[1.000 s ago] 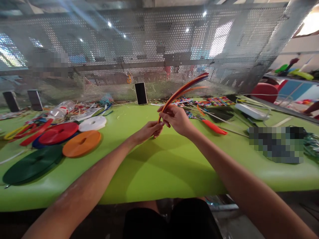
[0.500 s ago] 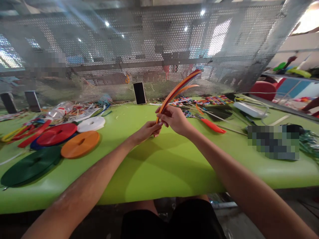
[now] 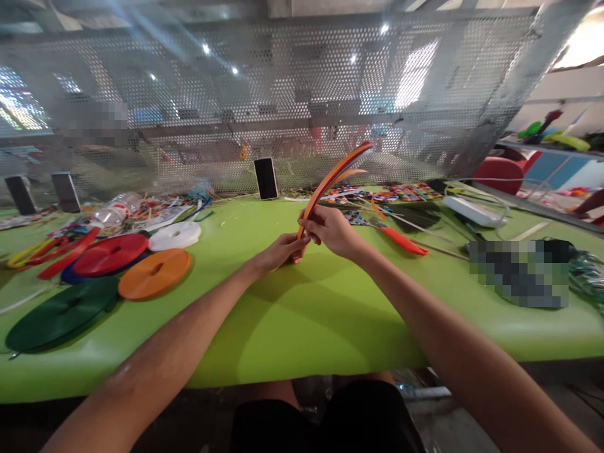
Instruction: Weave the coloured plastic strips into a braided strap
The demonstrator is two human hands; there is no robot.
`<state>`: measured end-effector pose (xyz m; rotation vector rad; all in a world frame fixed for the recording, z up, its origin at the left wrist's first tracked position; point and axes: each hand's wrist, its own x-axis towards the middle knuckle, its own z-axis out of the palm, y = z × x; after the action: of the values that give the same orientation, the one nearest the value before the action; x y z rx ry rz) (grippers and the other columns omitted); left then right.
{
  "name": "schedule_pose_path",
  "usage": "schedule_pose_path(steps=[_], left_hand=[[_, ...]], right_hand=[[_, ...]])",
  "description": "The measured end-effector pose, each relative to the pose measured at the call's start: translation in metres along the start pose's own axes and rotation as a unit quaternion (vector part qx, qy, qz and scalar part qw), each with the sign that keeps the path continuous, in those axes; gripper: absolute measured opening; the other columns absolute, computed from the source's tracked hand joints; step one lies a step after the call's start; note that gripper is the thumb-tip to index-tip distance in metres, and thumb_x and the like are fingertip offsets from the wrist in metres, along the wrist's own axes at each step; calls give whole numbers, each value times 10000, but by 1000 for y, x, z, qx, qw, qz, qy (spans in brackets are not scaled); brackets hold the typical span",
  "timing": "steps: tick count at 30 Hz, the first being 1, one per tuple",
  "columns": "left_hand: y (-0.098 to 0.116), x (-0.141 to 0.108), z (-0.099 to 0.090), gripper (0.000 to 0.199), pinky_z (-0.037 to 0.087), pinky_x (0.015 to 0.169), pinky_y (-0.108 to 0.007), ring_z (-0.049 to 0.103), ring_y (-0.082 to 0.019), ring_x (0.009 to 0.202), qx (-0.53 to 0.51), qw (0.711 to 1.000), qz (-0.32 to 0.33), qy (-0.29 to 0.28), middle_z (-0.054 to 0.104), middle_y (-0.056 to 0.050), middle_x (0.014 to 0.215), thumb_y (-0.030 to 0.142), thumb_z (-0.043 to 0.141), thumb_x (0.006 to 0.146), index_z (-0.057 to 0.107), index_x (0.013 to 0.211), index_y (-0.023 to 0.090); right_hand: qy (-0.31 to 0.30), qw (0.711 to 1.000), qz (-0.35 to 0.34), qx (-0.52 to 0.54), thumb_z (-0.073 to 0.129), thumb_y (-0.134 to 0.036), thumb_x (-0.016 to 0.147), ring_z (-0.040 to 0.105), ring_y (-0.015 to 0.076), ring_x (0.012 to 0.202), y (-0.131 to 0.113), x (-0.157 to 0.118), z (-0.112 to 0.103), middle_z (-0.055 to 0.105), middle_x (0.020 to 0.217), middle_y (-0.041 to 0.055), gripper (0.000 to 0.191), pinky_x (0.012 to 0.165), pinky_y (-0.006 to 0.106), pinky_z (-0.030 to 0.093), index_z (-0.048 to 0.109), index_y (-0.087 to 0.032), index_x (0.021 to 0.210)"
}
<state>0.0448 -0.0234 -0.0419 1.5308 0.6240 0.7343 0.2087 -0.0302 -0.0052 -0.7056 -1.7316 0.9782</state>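
Observation:
Both my hands meet over the middle of the green table (image 3: 302, 327). My left hand (image 3: 282, 249) pinches the lower ends of a bundle of flat plastic strips (image 3: 336, 176), mostly orange with a darker one along the top. My right hand (image 3: 333, 229) grips the same strips just above it. The strips arch up and to the right, their free ends in the air in front of the perforated metal screen (image 3: 292, 94).
At the left lie flat strap rolls: red (image 3: 109, 254), orange (image 3: 153, 273), white (image 3: 174, 234) and dark green (image 3: 61, 313). A phone (image 3: 265, 178) leans against the screen. An orange-handled tool (image 3: 401, 241), woven coloured pieces (image 3: 415, 190) and loose strips lie at the right.
The free ends of the strips have dropped a little and swung left. My hands stay together at nearly the same spot.

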Motion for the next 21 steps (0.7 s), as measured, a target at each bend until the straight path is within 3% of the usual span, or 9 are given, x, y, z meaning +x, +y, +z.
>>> schedule_pose_path(steps=[7,15,18,21], left_hand=[[5,1,-1,480,199,465,-229,236,-49,444,61,998,-18,0,305,85,540,595,576,837,405,650,188],[18,0,2,489,197,467,-254,293,-75,429,267,958,-25,97,344,61,487,603,480,861,378,603,201],[21,-1,5,443,191,475,-257,287,-82,441,294,951,-13,100,336,53,489,525,442,875,372,580,202],[23,-3,10,392,168,476,-258,283,-86,458,359,930,-15,79,329,50,500,470,477,849,395,580,197]], right_hand=[[28,1000,-5,-10,670,-458,809,431,75,430,-1,1,-4,519,554,-38,306,405,218,337,543,-182,775],[88,981,-24,-170,574,-259,810,528,133,540,20,4,-13,589,607,19,129,524,248,398,638,-150,785],[106,975,-10,-197,562,-204,760,541,143,567,23,4,-15,608,639,13,197,566,253,414,701,-150,889],[172,952,14,-252,535,-161,713,526,150,572,23,4,-21,602,635,6,316,595,260,411,739,-158,954]])
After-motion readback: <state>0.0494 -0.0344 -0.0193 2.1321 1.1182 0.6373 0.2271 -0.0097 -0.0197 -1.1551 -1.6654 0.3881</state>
